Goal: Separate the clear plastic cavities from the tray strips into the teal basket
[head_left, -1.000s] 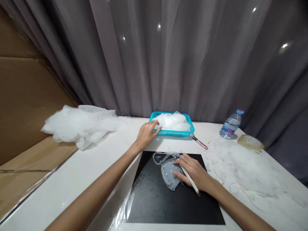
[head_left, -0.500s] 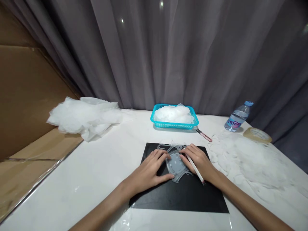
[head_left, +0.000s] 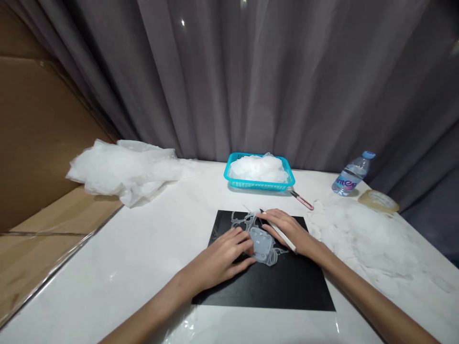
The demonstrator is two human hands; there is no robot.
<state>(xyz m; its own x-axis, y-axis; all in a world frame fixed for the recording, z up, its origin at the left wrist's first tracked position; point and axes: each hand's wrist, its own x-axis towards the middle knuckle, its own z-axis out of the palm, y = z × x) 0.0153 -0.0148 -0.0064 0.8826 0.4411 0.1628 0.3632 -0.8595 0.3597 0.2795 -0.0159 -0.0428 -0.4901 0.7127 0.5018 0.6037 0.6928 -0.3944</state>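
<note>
On a black mat (head_left: 265, 289) lies a small translucent grey rounded-square piece (head_left: 261, 242) with small raised marks. Thin clear strands (head_left: 247, 219) curl around its top and lower right edges. My left hand (head_left: 229, 252) grips the left edge of the piece between curled fingers and thumb. A slim white pen-like tool (head_left: 287, 240) with a dark pointed tip is in my right hand (head_left: 287, 229). The tool's tip points up and left, above the piece, near the strands. I cannot make out whether it is a knife or a pen.
Behind the mat stands a turquoise basket (head_left: 259, 185) with white filmy material. Pink-handled thread snips (head_left: 302, 200) lie beside it. At the right are a water bottle (head_left: 352, 176), a tape roll (head_left: 378, 200) and thin white sheets (head_left: 373, 239). A white plastic heap (head_left: 125, 167) sits left.
My right hand has shifted up and left, and the tool's dark tip now shows beyond the fingers. The piece has turned slightly, and my left fingers have curled in at its edge.
</note>
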